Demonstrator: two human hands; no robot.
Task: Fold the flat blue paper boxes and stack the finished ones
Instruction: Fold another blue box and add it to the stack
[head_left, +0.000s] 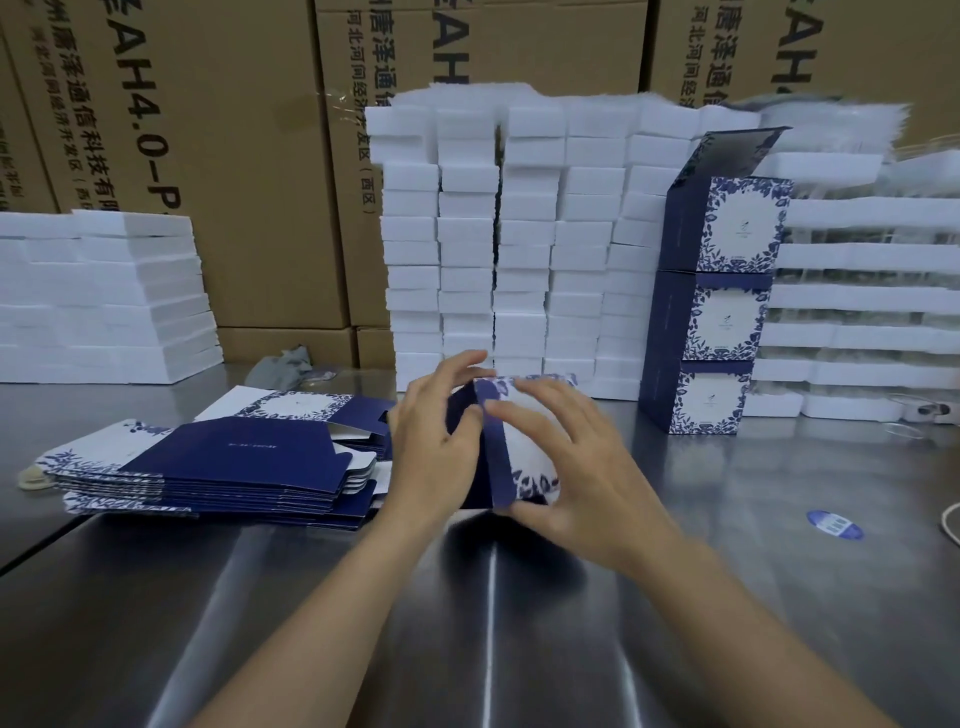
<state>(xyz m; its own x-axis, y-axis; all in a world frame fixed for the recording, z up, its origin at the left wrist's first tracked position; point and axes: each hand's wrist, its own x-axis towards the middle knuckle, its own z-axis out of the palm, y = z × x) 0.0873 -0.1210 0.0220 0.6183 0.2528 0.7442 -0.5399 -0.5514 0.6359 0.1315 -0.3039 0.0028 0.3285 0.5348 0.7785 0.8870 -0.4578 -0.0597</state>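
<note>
A person stands at a steel table (675, 597) assembling gift boxes, seen from over their own forearms. Both hands meet at the middle of the table on a half-folded blue box (498, 467), which stands on the tabletop, tilted, just right of a pile of flat blue boxes (234, 467).

The left hand (436, 447) grips the box's dark blue side, fingers curled over the far top edge and thumb pressed into the panel. The right hand (576, 467) lies across the white floral face with fingers spread and lightly bent, forefinger tip at the blue corner strip, thumb braced at the near lower corner.

Further back on the right is a stack of finished boxes (711, 322), three high, the top one's lid standing open. It leans close against a wall of white foam blocks (493, 234), with brown cartons (234, 156) behind.

Risks, as I judge them: the thin card may crease off its scored line if the left thumb pushes too hard, or spring back flat if either hand lets go before the flaps lock. The tall stack could topple when a fourth box goes on, especially with that lid up.
</note>
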